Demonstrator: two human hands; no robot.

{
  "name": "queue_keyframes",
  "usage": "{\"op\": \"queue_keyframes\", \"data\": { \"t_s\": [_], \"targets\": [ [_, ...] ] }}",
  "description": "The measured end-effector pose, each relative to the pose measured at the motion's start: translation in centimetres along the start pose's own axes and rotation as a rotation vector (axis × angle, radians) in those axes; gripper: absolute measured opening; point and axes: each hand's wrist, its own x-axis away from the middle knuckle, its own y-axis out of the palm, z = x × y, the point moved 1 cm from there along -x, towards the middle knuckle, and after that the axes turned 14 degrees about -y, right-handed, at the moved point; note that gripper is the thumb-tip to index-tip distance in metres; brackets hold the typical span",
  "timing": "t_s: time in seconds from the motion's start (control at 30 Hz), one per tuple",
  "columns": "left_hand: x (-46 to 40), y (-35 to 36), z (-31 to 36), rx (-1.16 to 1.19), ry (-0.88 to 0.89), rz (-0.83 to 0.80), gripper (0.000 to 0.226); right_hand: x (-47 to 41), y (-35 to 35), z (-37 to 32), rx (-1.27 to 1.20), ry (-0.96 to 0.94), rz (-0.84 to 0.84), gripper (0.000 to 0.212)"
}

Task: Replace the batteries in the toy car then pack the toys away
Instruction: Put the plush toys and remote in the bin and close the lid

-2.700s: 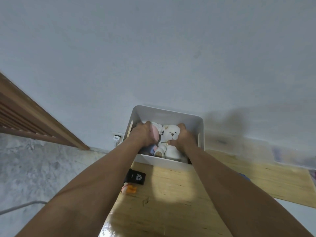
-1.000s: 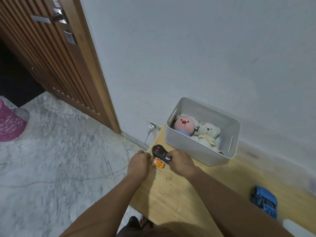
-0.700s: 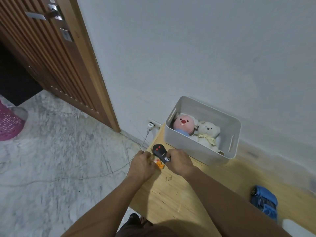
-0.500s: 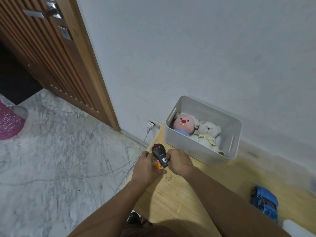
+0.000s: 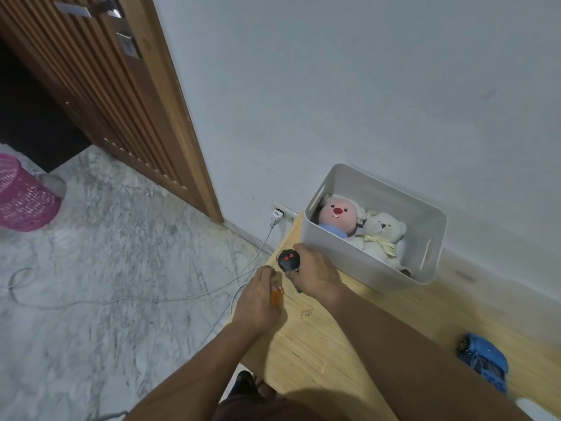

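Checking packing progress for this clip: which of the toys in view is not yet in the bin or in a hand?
The blue toy car, lying alone on the wooden table. The pink-faced plush and white teddy bear sit inside the grey bin.

On the table (image 5: 349,344), the bin (image 5: 340,241) stands against the wall with two plush toys (image 5: 361,223) in it, the remote (image 5: 289,259) just before its left end and the toy car (image 5: 484,361) well apart to the right.

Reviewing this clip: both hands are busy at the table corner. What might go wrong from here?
The right hand holds the black remote and the left hand a small orange item right over the table edge; a slip would likely drop either to the floor. The blue toy car sits apart from the bin and might get left unpacked.
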Motion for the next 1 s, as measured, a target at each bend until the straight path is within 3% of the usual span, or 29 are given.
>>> {"op": "queue_keyframes", "data": {
  "t_s": [0.13,0.27,0.5,0.8,1.0],
  "targets": [
    [0.3,-0.5,-1.1,-0.036,-0.008,-0.023,0.056,-0.3,0.5,-0.6,0.055,-0.034,-0.055,0.059],
    [0.1,-0.7,-1.3,-0.095,0.03,-0.049,0.069,-0.1,0.6,-0.8,0.102,-0.045,-0.083,0.054],
    [0.5,-1.2,-0.6,-0.028,0.008,-0.072,0.07,1.1,-0.4,-1.3,0.026,-0.012,-0.068,0.065],
    [-1.4,-6.0,1.6,0.105,0.06,-0.005,0.074,3.1,-6.6,-4.9,-0.082,-0.083,0.158,0.075],
    [-2.1,-8.6,6.4,0.165,0.199,0.002,0.081,4.8,-11.8,-4.0,-0.157,-0.026,0.385,0.067]
  ]
}}
